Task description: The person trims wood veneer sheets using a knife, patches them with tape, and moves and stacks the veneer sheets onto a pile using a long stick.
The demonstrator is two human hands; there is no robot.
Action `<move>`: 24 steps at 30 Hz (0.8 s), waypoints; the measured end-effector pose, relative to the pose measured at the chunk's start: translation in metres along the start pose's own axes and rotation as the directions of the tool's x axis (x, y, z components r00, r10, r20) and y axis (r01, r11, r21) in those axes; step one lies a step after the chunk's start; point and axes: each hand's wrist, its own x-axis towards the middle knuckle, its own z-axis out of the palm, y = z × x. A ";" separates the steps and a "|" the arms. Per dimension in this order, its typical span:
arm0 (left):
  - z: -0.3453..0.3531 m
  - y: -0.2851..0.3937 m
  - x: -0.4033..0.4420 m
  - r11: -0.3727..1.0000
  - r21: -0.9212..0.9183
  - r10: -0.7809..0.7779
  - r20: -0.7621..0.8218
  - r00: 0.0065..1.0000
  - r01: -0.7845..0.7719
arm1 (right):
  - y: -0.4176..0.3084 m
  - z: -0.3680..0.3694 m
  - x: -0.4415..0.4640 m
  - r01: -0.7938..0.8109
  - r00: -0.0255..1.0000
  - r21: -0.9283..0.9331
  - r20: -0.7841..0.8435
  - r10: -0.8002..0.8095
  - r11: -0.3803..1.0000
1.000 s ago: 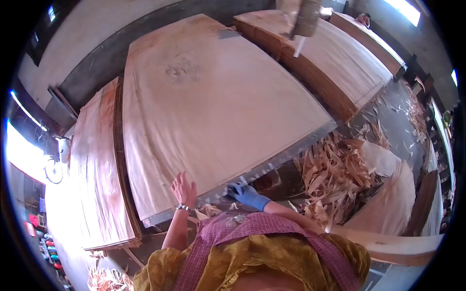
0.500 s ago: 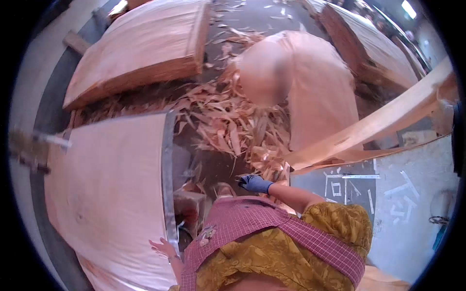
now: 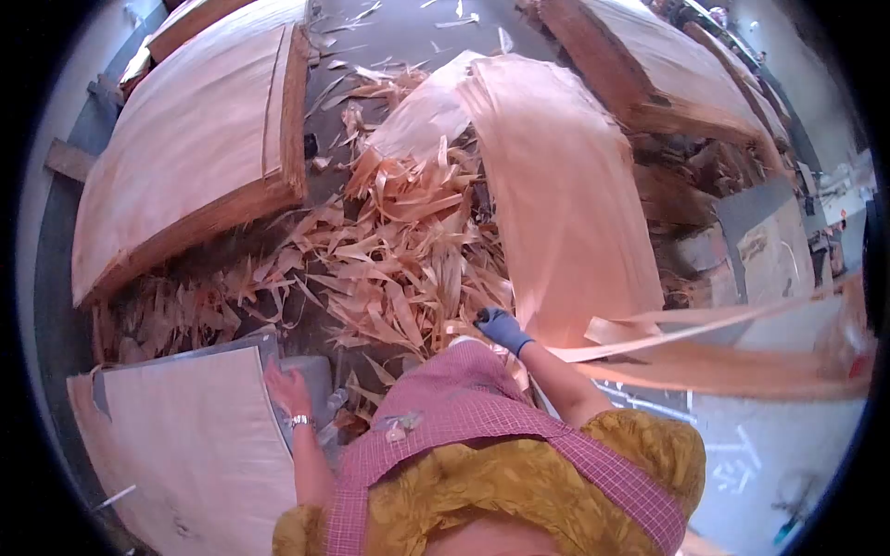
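My left hand (image 3: 288, 390), bare with a watch at the wrist, is held with fingers apart near the corner of the sheet-covered worktable (image 3: 195, 426); nothing is in it. My right hand (image 3: 503, 330) wears a blue-grey glove with dark fingertips. Its fingers are curled, and what they hold, if anything, is too small to make out. Just beyond the glove lie a heap of torn veneer strips (image 3: 399, 269) and a stack of long veneer sheets (image 3: 565, 195).
A thick veneer stack (image 3: 195, 139) stands at the upper left, another (image 3: 649, 65) at the upper right. Long pale strips (image 3: 723, 361) stretch across the right side above a grey, chalk-marked surface (image 3: 742, 454). Scraps litter the floor (image 3: 408, 32).
The view has swung right, from the large sheet-covered table to the scrap heap and long sheets. My right hand has left the table's edge; my left hand has lifted away from its earlier place.
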 end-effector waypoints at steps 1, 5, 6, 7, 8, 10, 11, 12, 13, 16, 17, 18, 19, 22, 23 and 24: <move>0.004 0.015 0.007 0.999 -0.029 0.024 0.055 0.998 -0.023 | 0.007 -0.013 0.018 -0.019 1.000 -0.021 0.005 0.019 1.000; -0.003 0.086 0.029 0.990 -0.129 -0.029 0.195 0.980 0.055 | 0.037 -0.040 0.063 -0.070 0.997 -0.077 -0.034 0.067 0.995; 0.008 0.091 0.028 0.992 -0.113 -0.043 0.165 0.985 0.063 | 0.045 -0.044 0.082 -0.043 0.999 -0.089 0.019 0.045 0.995; 0.019 0.091 0.023 0.994 -0.091 -0.049 0.145 0.988 0.062 | 0.046 -0.046 0.091 -0.027 0.997 -0.091 0.075 0.034 0.995; 0.030 0.090 0.017 0.996 -0.073 -0.048 0.123 0.991 0.057 | 0.049 -0.050 0.100 -0.022 0.991 -0.105 0.130 0.036 0.994; 0.043 0.105 0.007 0.991 -0.076 -0.091 0.247 0.965 0.113 | 0.066 -0.053 0.128 0.042 0.972 -0.099 0.234 -0.018 0.994; 0.048 0.114 0.002 0.987 -0.078 -0.110 0.307 0.946 0.140 | 0.076 -0.053 0.143 0.073 0.959 -0.094 0.281 -0.044 0.993; 0.051 0.123 -0.002 0.982 -0.048 -0.146 0.409 0.901 0.181 | 0.073 -0.064 0.159 0.057 0.957 -0.075 0.290 -0.033 0.996; 0.056 0.129 -0.002 0.977 -0.018 -0.173 0.507 0.844 0.212 | 0.070 -0.077 0.178 0.069 0.958 -0.093 0.284 -0.040 0.993; 0.105 0.100 -0.005 0.987 -0.026 -0.094 0.714 0.694 0.160 | 0.081 -0.102 0.255 0.057 0.985 -0.157 0.172 -0.029 0.986; 0.129 0.082 -0.001 0.980 0.002 -0.123 0.792 0.598 0.199 | 0.073 -0.120 0.275 -0.003 0.999 -0.122 0.032 0.007 0.993; 0.150 0.078 0.012 0.972 0.038 -0.151 0.859 0.489 0.233 | 0.053 -0.150 0.297 -0.059 0.993 -0.081 -0.105 0.050 0.995; 0.165 0.086 0.036 0.975 -0.012 -0.101 0.869 0.485 0.223 | 0.053 -0.170 0.332 -0.017 0.967 -0.106 -0.253 -0.011 0.994; 0.216 0.103 0.120 0.980 -0.098 0.005 0.884 0.468 0.175 | 0.067 -0.237 0.452 -0.107 0.918 -0.245 -0.398 0.001 0.964; 0.245 0.109 0.158 0.986 -0.088 0.013 0.888 0.460 0.141 | 0.050 -0.274 0.468 -0.193 0.880 -0.256 -0.472 0.052 0.947; 0.280 0.127 0.202 0.990 -0.083 0.021 0.886 0.464 0.114 | 0.037 -0.310 0.495 -0.266 0.833 -0.266 -0.547 0.082 0.927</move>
